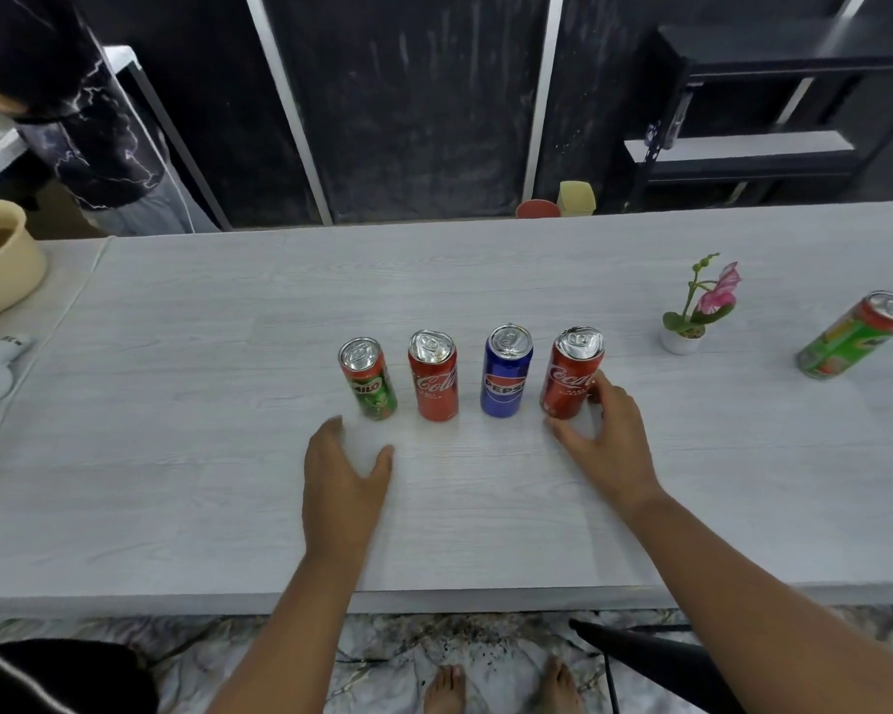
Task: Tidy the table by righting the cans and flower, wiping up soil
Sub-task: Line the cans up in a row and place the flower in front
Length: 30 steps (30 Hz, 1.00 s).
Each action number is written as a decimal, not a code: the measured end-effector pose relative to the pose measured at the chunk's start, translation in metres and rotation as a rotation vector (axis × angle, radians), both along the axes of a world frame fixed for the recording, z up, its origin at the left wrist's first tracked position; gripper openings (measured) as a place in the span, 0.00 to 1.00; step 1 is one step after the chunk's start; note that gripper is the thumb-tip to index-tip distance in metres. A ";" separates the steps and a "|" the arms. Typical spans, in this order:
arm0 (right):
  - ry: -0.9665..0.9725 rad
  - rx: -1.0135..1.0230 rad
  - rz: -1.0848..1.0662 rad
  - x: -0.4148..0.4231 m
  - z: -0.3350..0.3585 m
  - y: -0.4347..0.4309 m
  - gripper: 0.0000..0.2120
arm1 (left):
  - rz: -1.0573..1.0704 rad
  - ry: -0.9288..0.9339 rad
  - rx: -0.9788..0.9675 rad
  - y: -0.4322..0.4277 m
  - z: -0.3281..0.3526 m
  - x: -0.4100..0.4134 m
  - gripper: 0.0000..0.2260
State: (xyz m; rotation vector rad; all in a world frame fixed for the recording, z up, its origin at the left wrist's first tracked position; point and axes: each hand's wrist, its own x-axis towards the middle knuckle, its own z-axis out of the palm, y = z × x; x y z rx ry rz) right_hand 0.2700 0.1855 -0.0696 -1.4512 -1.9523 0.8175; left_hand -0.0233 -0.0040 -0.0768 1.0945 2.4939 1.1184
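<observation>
Cans stand righted; my right hand [607,435] cups the right Coca-Cola can [570,373], left hand [344,476] spread empty. Next, probably the far Milo can [854,336].

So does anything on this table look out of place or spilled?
No spill shows. Four cans stand in a row, the right hand on the right-most red can. The green can sits apart at the far right, beyond the upright flower pot.

The one camera sat on the person's head, looking forward and steeply down over the table [176,481] from close by, floor included.
</observation>
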 end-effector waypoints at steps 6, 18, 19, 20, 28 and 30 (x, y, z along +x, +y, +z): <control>0.012 0.062 -0.148 0.029 -0.003 -0.032 0.38 | -0.412 0.351 -0.059 -0.011 -0.011 0.081 0.23; 0.003 -0.051 -0.536 0.156 0.010 0.021 0.31 | -0.837 0.377 0.011 0.090 -0.010 0.204 0.21; 0.021 -0.058 -0.564 0.167 0.011 0.034 0.32 | -0.835 0.374 0.016 0.090 -0.014 0.202 0.21; 0.051 -0.063 -0.593 0.177 0.012 0.048 0.33 | -0.834 0.370 0.014 0.090 -0.017 0.200 0.21; 0.288 -0.107 -0.716 0.226 0.018 0.139 0.43 | -0.819 0.344 -0.003 0.093 -0.016 0.203 0.20; 0.292 -0.107 -0.697 0.231 0.017 0.151 0.38 | -0.809 0.337 -0.012 0.093 -0.015 0.203 0.20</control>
